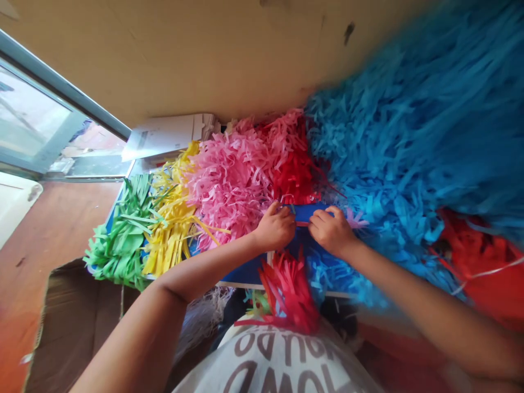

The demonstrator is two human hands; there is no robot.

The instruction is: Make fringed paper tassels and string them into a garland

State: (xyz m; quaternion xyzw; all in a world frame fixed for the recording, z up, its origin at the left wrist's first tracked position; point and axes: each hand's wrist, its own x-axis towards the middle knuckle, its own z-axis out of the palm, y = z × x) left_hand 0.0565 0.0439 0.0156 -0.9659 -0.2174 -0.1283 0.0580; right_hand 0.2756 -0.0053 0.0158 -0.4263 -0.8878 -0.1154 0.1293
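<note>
My left hand and my right hand meet at the middle of a blue board, fingers curled and pressing a thin strip against it. Fringed paper covers the board in bands: green, yellow, pink and red. A bunch of red fringe lies below my wrists, near my lap. What the fingertips pinch is too small to name.
A huge heap of blue fringed paper fills the right side, with red material beneath it. A cardboard box sits at lower left on a reddish floor. White sheets lie by the yellow wall.
</note>
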